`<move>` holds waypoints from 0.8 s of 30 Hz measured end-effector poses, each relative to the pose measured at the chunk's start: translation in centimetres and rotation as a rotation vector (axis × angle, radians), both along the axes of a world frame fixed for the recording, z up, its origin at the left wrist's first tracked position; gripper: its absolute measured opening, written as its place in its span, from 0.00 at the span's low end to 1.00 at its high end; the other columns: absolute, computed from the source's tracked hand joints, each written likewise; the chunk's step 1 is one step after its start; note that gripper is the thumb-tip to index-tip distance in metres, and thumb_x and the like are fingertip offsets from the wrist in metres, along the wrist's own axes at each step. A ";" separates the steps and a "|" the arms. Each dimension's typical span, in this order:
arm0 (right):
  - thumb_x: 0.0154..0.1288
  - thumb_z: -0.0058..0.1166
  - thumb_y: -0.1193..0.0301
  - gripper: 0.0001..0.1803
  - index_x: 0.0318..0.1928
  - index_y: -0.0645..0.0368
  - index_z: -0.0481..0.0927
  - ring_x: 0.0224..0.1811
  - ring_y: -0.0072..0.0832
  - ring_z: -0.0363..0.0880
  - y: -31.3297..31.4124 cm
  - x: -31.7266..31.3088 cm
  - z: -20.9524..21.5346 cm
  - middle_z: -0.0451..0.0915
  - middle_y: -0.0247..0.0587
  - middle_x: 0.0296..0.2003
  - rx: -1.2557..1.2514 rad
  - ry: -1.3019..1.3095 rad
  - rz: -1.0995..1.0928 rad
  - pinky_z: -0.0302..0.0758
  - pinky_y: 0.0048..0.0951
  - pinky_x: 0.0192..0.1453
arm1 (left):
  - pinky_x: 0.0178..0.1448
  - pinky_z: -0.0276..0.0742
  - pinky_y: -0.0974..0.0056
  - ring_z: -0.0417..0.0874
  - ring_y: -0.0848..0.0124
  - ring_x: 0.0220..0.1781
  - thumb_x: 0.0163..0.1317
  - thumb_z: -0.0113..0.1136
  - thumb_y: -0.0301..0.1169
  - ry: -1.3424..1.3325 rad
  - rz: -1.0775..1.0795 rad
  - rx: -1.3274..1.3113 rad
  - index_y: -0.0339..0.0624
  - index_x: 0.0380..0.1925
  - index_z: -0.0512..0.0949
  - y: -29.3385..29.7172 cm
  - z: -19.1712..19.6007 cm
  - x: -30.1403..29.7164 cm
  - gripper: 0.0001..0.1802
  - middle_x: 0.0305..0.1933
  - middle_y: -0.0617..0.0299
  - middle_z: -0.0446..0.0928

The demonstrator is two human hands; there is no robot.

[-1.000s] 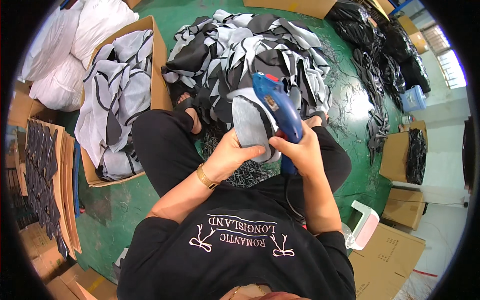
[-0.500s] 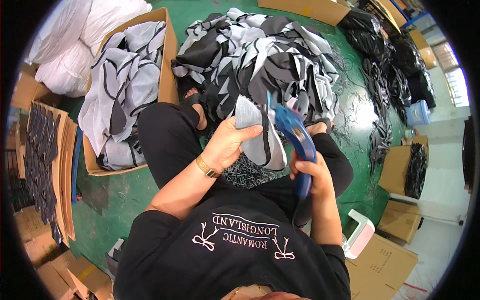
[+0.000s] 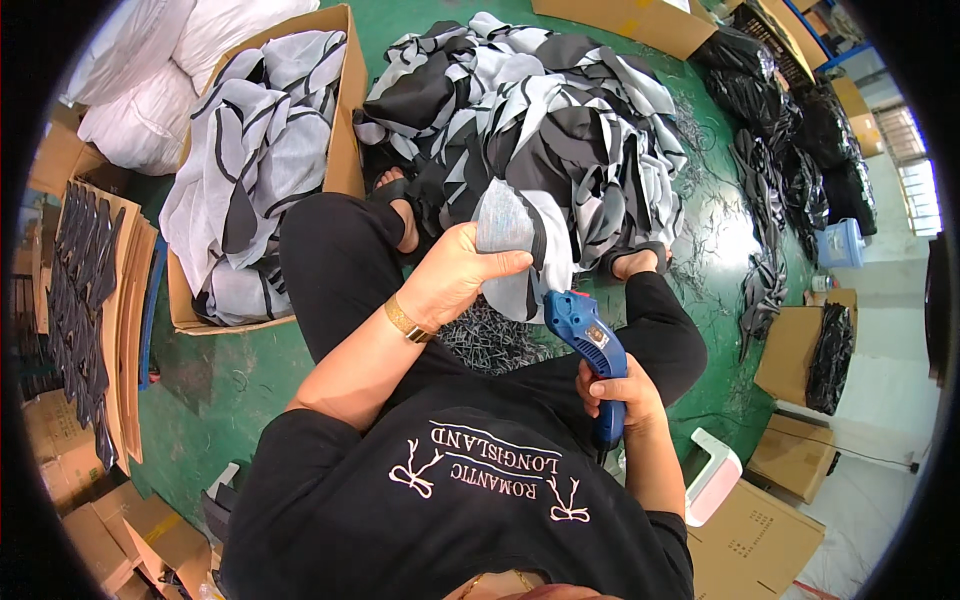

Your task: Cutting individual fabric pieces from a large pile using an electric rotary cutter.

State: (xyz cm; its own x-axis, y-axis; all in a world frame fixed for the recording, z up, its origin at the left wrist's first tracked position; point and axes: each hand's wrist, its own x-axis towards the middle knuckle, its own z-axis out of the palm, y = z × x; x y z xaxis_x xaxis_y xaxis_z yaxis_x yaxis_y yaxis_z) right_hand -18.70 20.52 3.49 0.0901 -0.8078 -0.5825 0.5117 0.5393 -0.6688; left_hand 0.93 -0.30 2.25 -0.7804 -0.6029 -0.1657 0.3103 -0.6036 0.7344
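Between thumb and fingers, my left hand (image 3: pixel 462 268) pinches a grey-and-white fabric piece (image 3: pixel 508 222) with a dark band running along it. My right hand (image 3: pixel 622 392) is wrapped round the handle of a blue electric cutter (image 3: pixel 583 330), held tilted with its head up and to the left. That head is just below the fabric's lower right edge; whether the two touch, I cannot tell. Behind the fabric lies a large heap of grey, white and black fabric pieces (image 3: pixel 560 120) on the floor.
At the left stands a cardboard box (image 3: pixel 350 120) filled with similar fabric pieces (image 3: pixel 255 150). White sacks (image 3: pixel 140 110) are behind it. Dark thin scraps (image 3: pixel 490 340) litter the green floor (image 3: pixel 225 385) between my legs. Black plastic bags (image 3: pixel 745 80) and cartons (image 3: pixel 795 455) line the right side.
The cutter has moved down and toward me, from the fabric's upper right side to below its lower right edge. My left hand keeps its hold, nearly in the same place.
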 end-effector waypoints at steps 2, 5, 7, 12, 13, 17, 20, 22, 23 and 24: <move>0.42 0.65 0.71 0.17 0.32 0.66 0.75 0.17 0.28 0.72 -0.1 0.2 -0.1 0.73 0.40 0.20 -0.005 -0.014 -0.004 0.70 0.26 0.22 | 0.49 0.76 0.68 0.80 0.75 0.42 0.57 0.64 0.22 -0.001 0.015 0.020 0.35 0.45 0.77 0.2 0.1 0.0 0.15 0.42 0.63 0.80; 0.42 0.65 0.71 0.17 0.33 0.66 0.74 0.17 0.29 0.71 -0.3 0.5 -0.2 0.72 0.40 0.20 -0.010 -0.062 -0.016 0.70 0.26 0.22 | 0.49 0.76 0.68 0.80 0.76 0.42 0.57 0.64 0.22 0.011 0.019 0.050 0.36 0.45 0.77 0.5 -0.1 0.0 0.15 0.43 0.64 0.80; 0.42 0.65 0.71 0.18 0.33 0.66 0.74 0.17 0.29 0.71 -0.4 0.8 -0.3 0.71 0.40 0.19 -0.010 -0.095 -0.022 0.70 0.27 0.22 | 0.49 0.76 0.68 0.80 0.76 0.43 0.57 0.64 0.22 0.030 0.015 0.069 0.36 0.46 0.77 0.7 -0.3 -0.1 0.15 0.43 0.64 0.80; 0.44 0.64 0.72 0.16 0.32 0.64 0.72 0.20 0.25 0.65 -0.7 1.4 -0.6 0.66 0.36 0.19 -0.044 -0.246 -0.081 0.67 0.23 0.19 | 0.52 0.76 0.64 0.81 0.72 0.46 0.58 0.63 0.23 0.080 -0.038 0.084 0.35 0.48 0.77 0.9 -0.6 -0.1 0.16 0.46 0.61 0.80; 0.44 0.64 0.72 0.16 0.32 0.64 0.72 0.20 0.25 0.65 -0.8 1.4 -0.7 0.66 0.36 0.19 -0.046 -0.235 -0.075 0.67 0.23 0.19 | 0.52 0.75 0.66 0.80 0.73 0.45 0.58 0.63 0.23 0.064 -0.042 0.100 0.35 0.47 0.77 1.0 -0.6 -0.1 0.16 0.45 0.62 0.80; 0.45 0.63 0.71 0.17 0.34 0.64 0.71 0.21 0.23 0.64 -1.7 1.5 -1.1 0.65 0.34 0.21 -0.069 -0.351 -0.100 0.67 0.23 0.19 | 0.52 0.75 0.66 0.80 0.75 0.46 0.58 0.63 0.23 0.079 -0.071 0.138 0.36 0.47 0.77 1.3 -0.7 -0.1 0.16 0.45 0.63 0.80; 0.46 0.63 0.71 0.18 0.36 0.63 0.71 0.21 0.23 0.64 -3.0 1.2 -0.5 0.65 0.34 0.22 -0.092 -0.276 -0.165 0.67 0.23 0.20 | 0.53 0.74 0.67 0.80 0.74 0.47 0.58 0.63 0.22 0.095 -0.087 0.131 0.35 0.48 0.77 1.4 -0.7 -0.1 0.17 0.46 0.62 0.80; 0.48 0.64 0.68 0.19 0.38 0.62 0.71 0.22 0.23 0.66 -4.3 0.9 0.4 0.66 0.34 0.22 -0.150 -0.026 -0.220 0.69 0.23 0.21 | 0.53 0.75 0.65 0.80 0.72 0.47 0.58 0.62 0.22 0.087 -0.071 0.125 0.34 0.48 0.76 1.5 -0.6 -0.1 0.17 0.47 0.61 0.80; 0.48 0.64 0.66 0.21 0.40 0.63 0.72 0.22 0.23 0.69 -5.0 0.5 1.1 0.69 0.34 0.23 -0.168 0.100 -0.178 0.71 0.23 0.23 | 0.54 0.75 0.64 0.81 0.71 0.48 0.58 0.62 0.23 0.069 -0.058 0.123 0.33 0.49 0.75 1.5 -0.6 -0.2 0.17 0.48 0.59 0.80; 0.48 0.66 0.65 0.22 0.40 0.63 0.72 0.23 0.22 0.70 -5.5 0.4 1.9 0.70 0.33 0.24 -0.162 0.242 -0.184 0.71 0.22 0.25 | 0.54 0.75 0.64 0.81 0.71 0.48 0.58 0.62 0.23 0.084 -0.063 0.119 0.33 0.49 0.75 1.7 -0.5 -0.3 0.17 0.48 0.59 0.80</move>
State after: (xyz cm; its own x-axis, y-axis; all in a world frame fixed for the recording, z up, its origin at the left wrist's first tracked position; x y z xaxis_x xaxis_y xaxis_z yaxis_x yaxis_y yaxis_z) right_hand -18.31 15.00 5.35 -0.1912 -0.8816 -0.4315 0.4063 0.3291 -0.8524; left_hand 0.62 1.38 1.76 -0.8304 -0.5320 -0.1656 0.3261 -0.7050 0.6298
